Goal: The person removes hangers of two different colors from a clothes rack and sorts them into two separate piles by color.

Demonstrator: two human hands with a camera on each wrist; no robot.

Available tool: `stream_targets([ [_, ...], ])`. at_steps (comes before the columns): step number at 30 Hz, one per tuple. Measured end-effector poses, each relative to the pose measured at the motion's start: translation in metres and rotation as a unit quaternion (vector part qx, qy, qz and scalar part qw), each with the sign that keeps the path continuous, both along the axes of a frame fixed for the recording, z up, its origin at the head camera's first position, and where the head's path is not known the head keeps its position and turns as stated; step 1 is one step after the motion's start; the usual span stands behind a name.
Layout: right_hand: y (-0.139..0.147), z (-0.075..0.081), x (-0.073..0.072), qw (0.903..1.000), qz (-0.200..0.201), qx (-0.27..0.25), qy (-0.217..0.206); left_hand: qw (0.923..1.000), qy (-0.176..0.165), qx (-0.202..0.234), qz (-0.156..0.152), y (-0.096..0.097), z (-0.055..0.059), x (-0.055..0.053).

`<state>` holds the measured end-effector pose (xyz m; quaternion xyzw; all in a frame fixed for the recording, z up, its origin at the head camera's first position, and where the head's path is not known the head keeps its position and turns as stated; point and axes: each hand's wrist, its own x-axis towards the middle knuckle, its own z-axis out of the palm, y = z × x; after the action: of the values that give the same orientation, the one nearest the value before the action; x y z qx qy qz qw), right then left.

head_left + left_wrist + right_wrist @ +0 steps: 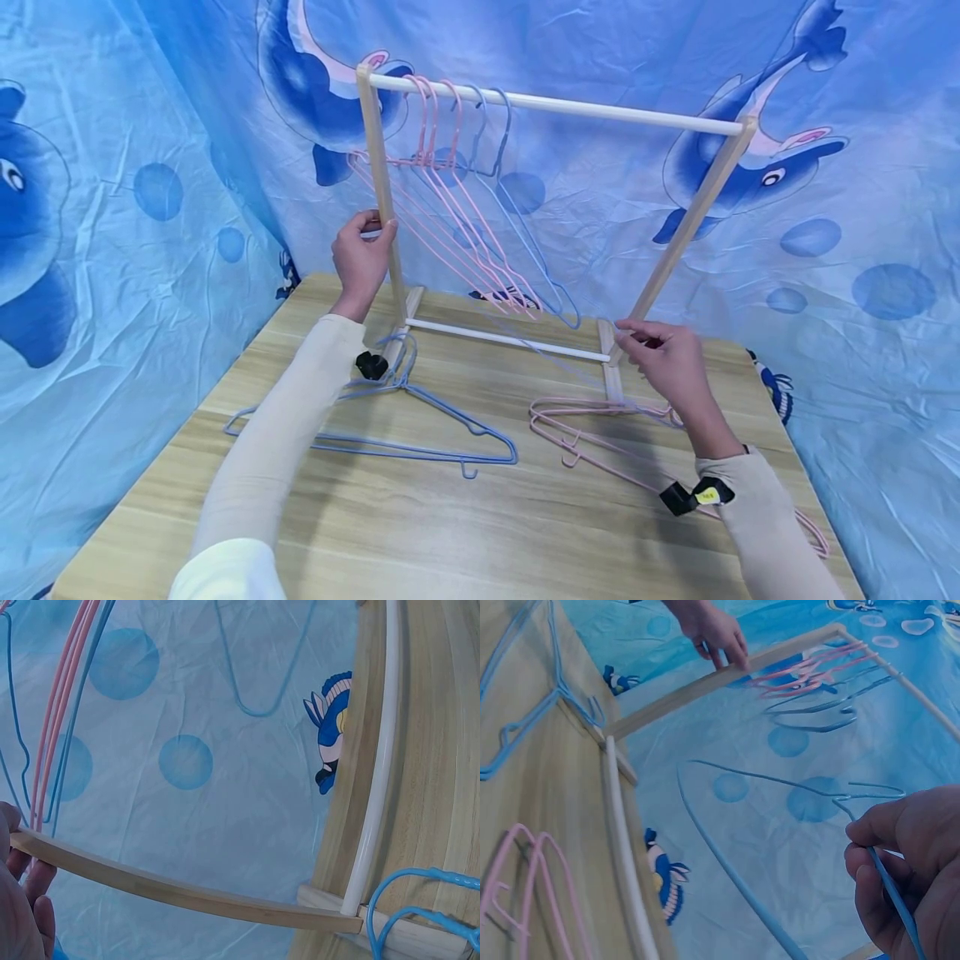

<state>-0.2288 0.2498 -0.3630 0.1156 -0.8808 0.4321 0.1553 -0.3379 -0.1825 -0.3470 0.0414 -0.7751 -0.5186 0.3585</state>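
Note:
My left hand (pixel 363 258) grips the left wooden post (pixel 384 183) of a garment rack, fingers curled round it about midway up. A blue clothes hanger (pixel 739 881) is held in my right hand (pixel 922 862), thumb and fingers round one of its arms, its hook turned toward the rack's top. In the head view this hand is beside the lower right post (pixel 678 237), and the hanger shows only as a faint thin line. On the white top rail (pixel 600 110), toward the left, hang several pink hangers (pixel 433 125) and blue hangers (pixel 504 137).
Blue hangers (pixel 442 406) lie on the wooden table (pixel 450 533) in front of the rack's left foot. Pink hangers (pixel 534 417) lie at the right, partly under my right forearm. A white lower rail (pixel 502 337) joins the posts. Blue dolphin-print cloth (pixel 600 242) surrounds the table.

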Motion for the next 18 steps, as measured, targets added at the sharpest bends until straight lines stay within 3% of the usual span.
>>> stream_targets([
  [7,-0.008,-0.023,0.001,0.9975,0.032,-0.054,-0.033,1.0,-0.001,-0.004,0.0,-0.001,-0.002,-0.001],
  [12,-0.015,-0.041,0.004,0.9901,0.049,-0.104,-0.081,1.0,0.001,-0.003,-0.004,-0.001,-0.002,-0.001],
  [18,-0.03,-0.059,0.006,0.9827,0.076,-0.138,-0.097,1.0,0.001,-0.006,-0.001,-0.001,-0.001,-0.001],
])
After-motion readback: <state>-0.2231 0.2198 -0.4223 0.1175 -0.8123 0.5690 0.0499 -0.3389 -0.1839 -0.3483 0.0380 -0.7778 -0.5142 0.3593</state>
